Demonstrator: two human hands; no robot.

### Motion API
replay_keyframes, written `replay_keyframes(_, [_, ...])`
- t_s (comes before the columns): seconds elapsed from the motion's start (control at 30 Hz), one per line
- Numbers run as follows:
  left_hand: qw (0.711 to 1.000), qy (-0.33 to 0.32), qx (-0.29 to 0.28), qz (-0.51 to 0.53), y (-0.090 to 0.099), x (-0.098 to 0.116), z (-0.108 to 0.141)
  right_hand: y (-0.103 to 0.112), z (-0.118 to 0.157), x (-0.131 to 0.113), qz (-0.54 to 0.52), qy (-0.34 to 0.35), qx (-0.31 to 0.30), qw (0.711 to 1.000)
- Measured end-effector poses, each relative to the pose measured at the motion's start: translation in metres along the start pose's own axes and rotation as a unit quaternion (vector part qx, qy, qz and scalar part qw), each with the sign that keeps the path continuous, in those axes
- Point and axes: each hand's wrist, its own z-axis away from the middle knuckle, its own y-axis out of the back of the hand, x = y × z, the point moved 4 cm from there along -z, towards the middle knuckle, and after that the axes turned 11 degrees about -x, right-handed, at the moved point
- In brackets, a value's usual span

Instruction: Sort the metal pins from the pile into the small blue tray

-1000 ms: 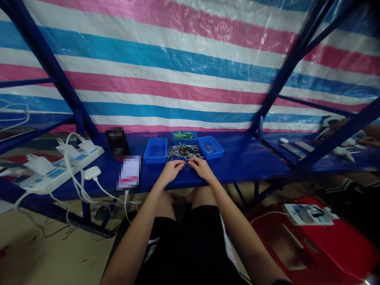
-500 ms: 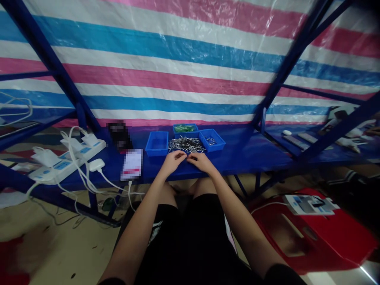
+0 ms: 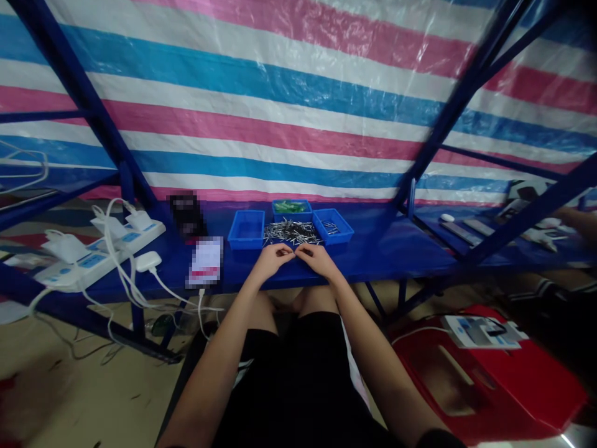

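My left hand and my right hand meet fingertip to fingertip above the front of the blue table. Both are closed in a pinch; whatever sits between the fingers is too small to make out. Just beyond them lies a heap of thin silvery and black metal pieces. Left of the heap stands a blue bin with nothing visible inside. Behind it, another blue bin holds green items. To the right, a third blue bin has some thin metal pieces in it.
A power strip with white chargers and cables fills the table's left end. Near it are a phone and a dark blurred object. Blue frame bars rise on both sides. A red stool stands lower right.
My hands have drawn slightly closer, and their fingertips now touch. The view has shifted a little; the bins and heap look unchanged.
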Motion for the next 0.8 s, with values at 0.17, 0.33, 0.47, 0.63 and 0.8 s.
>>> replay_keyframes(0.17, [0.999, -0.006, 0.024, 0.026, 0.001, 0.000, -0.001, -0.003, -0.002, 0.004, 0.009, -0.001, -0.011, 1.000])
replay_keyframes(0.33, [1.000, -0.008, 0.003, 0.029, 0.000, -0.002, -0.002, 0.002, -0.001, 0.010, -0.039, -0.022, 0.044, 0.998])
replay_keyframes(0.47, [1.000, 0.002, -0.011, 0.007, -0.001, -0.003, -0.002, 0.002, -0.002, 0.011, -0.043, -0.010, 0.038, 0.998])
replay_keyframes(0.63, [0.999, 0.003, 0.037, -0.011, 0.003, -0.002, -0.001, 0.003, -0.003, 0.015, -0.056, -0.025, 0.053, 0.997])
replay_keyframes(0.8, [0.999, -0.004, 0.038, -0.023, 0.004, 0.000, -0.001, 0.002, -0.004, 0.019, -0.049, -0.036, 0.052, 0.997])
